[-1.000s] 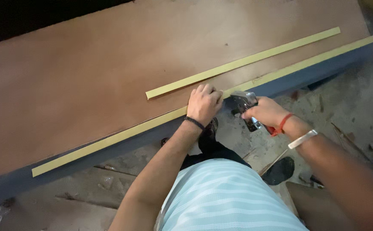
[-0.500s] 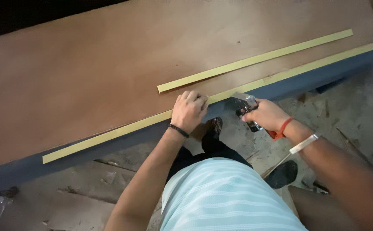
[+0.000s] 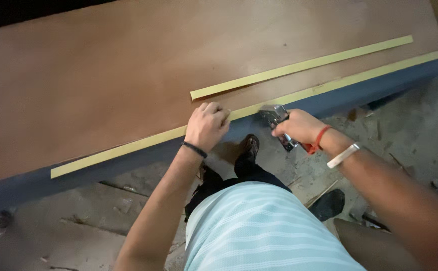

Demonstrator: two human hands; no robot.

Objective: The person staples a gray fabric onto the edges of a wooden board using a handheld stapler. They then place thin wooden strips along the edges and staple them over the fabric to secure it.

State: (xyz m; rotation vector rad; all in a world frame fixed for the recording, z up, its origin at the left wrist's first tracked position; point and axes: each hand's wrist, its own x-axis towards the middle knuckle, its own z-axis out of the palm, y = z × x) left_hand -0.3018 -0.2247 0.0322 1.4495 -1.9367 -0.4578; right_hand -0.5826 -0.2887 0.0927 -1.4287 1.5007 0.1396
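left hand [image 3: 207,125] presses fingers flat on the yellow edge strip [image 3: 128,146] along the brown board [image 3: 103,75] rim; right hand [image 3: 299,126] clenched around a metal staple gun [image 3: 278,125], just beside; bare board beyond

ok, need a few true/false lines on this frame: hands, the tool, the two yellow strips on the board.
1. The left hand presses on the long strip at the board's near edge. True.
2. The right hand is empty. False: it grips a metal stapler, nose against the board edge.
3. The short strip lies loose further in on the board, away from both hands. True.
4. Both strips are blue. False: they are yellow; the board's edge face below is dark grey-blue.
5. The right wrist is bare. False: it wears a red band and a white band.
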